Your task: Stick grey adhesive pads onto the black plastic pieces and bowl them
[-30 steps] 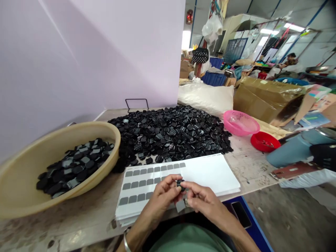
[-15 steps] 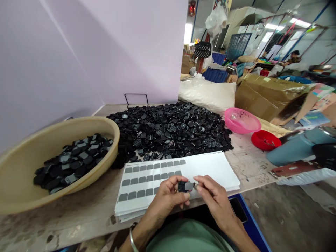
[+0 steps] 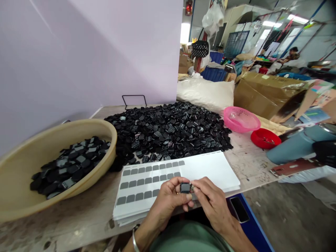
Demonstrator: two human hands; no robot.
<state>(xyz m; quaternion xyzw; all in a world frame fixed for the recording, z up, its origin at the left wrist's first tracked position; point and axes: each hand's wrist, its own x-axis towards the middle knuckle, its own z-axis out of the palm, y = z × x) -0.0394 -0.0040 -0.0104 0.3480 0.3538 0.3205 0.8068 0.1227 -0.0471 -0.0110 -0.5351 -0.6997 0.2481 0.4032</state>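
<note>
Just above the near edge of a stack of white sheets (image 3: pixel 207 168), the left hand (image 3: pixel 168 197) grips a small black piece (image 3: pixel 185 188), its grey face turned up. At that piece's right edge, the right hand (image 3: pixel 212 197) pinches a small pale bit (image 3: pixel 192 187) between thumb and fingertips, too small to identify.

To the left on the table (image 3: pixel 86 217), a wide cream basin (image 3: pixel 23 171) holds a heap of black pieces (image 3: pixel 72 168), several with grey faces, gathered toward its right side; much of the basin's left wall is bare. Beside the basin, a broad loose pile (image 3: pixel 170 129) of similar dark pieces spreads behind the sheets, where grey patches (image 3: pixel 140 181) stand in rows.

Right of the pile sits a perforated pink basket (image 3: pixel 243 122) with something clear inside, hard to make out. Just in front of it, a red bowl (image 3: pixel 258 140) contains small shiny bits (image 3: pixel 269 140).
</note>
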